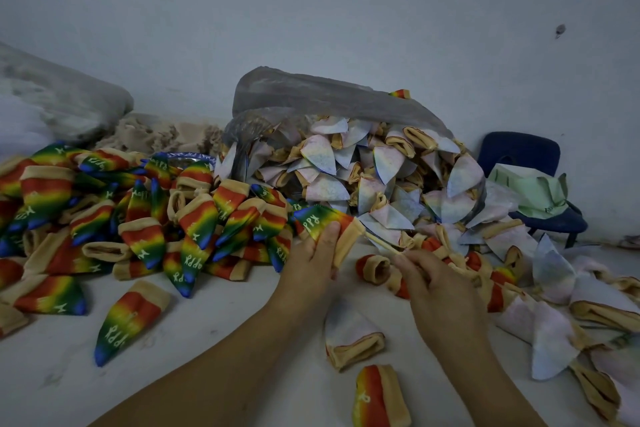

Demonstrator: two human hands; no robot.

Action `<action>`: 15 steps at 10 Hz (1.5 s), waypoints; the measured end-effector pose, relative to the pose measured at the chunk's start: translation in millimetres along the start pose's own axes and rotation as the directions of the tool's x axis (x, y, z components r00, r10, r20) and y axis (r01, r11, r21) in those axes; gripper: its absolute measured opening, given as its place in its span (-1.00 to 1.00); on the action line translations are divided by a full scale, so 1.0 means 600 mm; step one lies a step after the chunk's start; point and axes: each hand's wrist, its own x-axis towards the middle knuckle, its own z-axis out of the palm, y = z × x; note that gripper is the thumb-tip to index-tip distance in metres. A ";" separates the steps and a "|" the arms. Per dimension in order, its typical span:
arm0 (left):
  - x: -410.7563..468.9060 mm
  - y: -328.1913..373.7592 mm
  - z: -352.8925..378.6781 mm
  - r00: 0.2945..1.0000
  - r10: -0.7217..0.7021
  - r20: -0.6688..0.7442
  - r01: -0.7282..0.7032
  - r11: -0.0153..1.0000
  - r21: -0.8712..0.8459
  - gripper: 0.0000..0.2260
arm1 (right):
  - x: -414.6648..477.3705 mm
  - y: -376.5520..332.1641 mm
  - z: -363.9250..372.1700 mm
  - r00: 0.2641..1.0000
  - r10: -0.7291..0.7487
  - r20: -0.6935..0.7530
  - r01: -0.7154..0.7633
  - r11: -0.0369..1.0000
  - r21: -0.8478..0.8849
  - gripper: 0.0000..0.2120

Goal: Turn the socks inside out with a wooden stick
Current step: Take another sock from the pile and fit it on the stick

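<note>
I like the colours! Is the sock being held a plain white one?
No, the sock gripped in the left hand shows rainbow stripes, green through yellow to red, with pale letters on it.

Matt knitted cloth socks (145,218) fill the frame's left; pale, fuzzy inside-out ones (381,177) spill from a thin, glossy plastic bag (311,97) at centre. Smooth pale wooden stick (379,242). Right, a matt blue plastic chair (519,152).

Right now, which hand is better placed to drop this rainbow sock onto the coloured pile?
Probably left: the left hand grips the rainbow sock, and the coloured pile lies on its side. The right hand is busy pinching the wooden stick.
</note>
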 end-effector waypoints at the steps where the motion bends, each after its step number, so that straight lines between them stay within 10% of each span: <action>1: -0.004 0.007 -0.009 0.999 -0.037 0.008 0.037 0.998 0.046 -0.47 | 0.002 0.005 0.007 0.995 -0.007 0.099 0.002 0.999 0.046 -0.78; 6: 0.013 0.006 -0.020 0.971 -0.212 -0.111 0.179 0.952 -0.248 -0.84 | 0.012 0.014 -0.025 0.967 -0.009 0.256 0.003 1.000 0.025 -0.89; 9: 0.013 0.011 -0.028 0.976 -0.085 -0.200 0.065 0.993 -0.102 -0.82 | 0.013 0.028 -0.015 0.953 0.035 0.301 -0.081 0.987 0.142 -0.82; 12: 0.003 0.010 -0.013 0.991 -0.130 -0.030 0.131 0.991 0.040 -0.50 | 0.006 0.005 -0.006 0.944 0.132 0.301 -0.236 0.909 0.343 -0.76; 15: 0.018 0.012 -0.040 0.975 -0.217 0.040 0.219 0.933 -0.284 -0.67 | 0.010 0.012 -0.006 0.909 0.100 0.405 -0.185 0.967 0.176 -0.80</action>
